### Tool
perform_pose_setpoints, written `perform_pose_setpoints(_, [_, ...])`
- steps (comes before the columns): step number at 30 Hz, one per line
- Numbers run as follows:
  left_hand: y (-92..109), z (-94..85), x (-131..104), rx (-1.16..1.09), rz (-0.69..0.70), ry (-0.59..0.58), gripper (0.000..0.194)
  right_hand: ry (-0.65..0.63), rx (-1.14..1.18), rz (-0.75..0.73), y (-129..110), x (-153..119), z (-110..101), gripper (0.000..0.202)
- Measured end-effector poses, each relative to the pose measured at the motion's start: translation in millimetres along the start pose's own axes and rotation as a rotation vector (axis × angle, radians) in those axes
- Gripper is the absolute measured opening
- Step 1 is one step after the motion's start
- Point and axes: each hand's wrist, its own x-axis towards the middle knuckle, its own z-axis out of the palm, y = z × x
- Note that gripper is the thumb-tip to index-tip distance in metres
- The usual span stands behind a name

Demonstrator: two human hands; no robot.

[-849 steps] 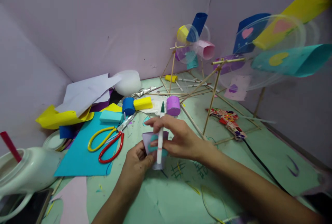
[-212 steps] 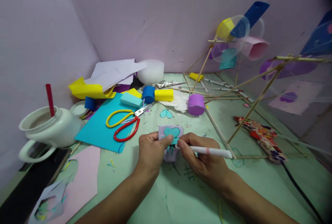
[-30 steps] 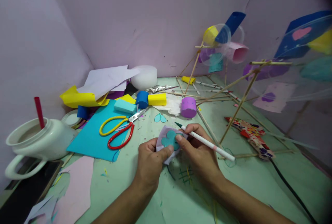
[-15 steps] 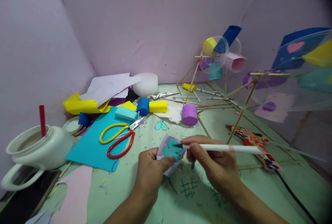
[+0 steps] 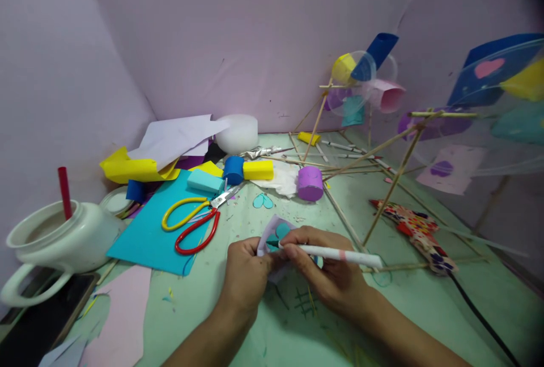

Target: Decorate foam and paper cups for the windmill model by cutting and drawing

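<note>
My left hand point(image 5: 246, 273) pinches a small pale purple paper point(image 5: 264, 240) by its left and lower edge. On that paper sits a teal flower-shaped cutout point(image 5: 281, 231), partly covered by my fingers. A white marker point(image 5: 340, 254) with a dark tip and a pink band is gripped in my right hand point(image 5: 325, 265); its tip lies against or just over the flower. Beyond the hands, two teal heart cutouts point(image 5: 263, 201) lie on the green table point(image 5: 238, 222). Scissors point(image 5: 199, 225) with yellow and red handles rest on a teal sheet point(image 5: 147, 242) to the left.
At left stand a white pot point(image 5: 68, 237) with a red stick and a dark phone point(image 5: 46, 316). Rolled paper pieces, including a purple roll point(image 5: 310, 183), sit mid-table. Stick frames with paper pinwheels point(image 5: 361, 81) and a patterned glue gun point(image 5: 419, 231) occupy the right.
My right hand has moved left and closer over the paper, carrying the marker tip to the flower's left side. The paper looks more tilted, and the view has shifted slightly.
</note>
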Motion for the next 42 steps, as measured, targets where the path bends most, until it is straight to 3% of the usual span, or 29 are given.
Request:
perform_pose_setpoints(15, [9.0, 1.9, -5.6, 0.048, 0.008, 0.027, 0.036, -0.02, -0.075, -0.005, 3.7, -3.4, 3.6, 0.007])
perform_pose_setpoints(42, [5.8, 0.7, -4.6, 0.073, 0.001, 0.031, 0.026, -0.005, 0.073, 0.154, -0.2, -1.7, 3.3, 0.013])
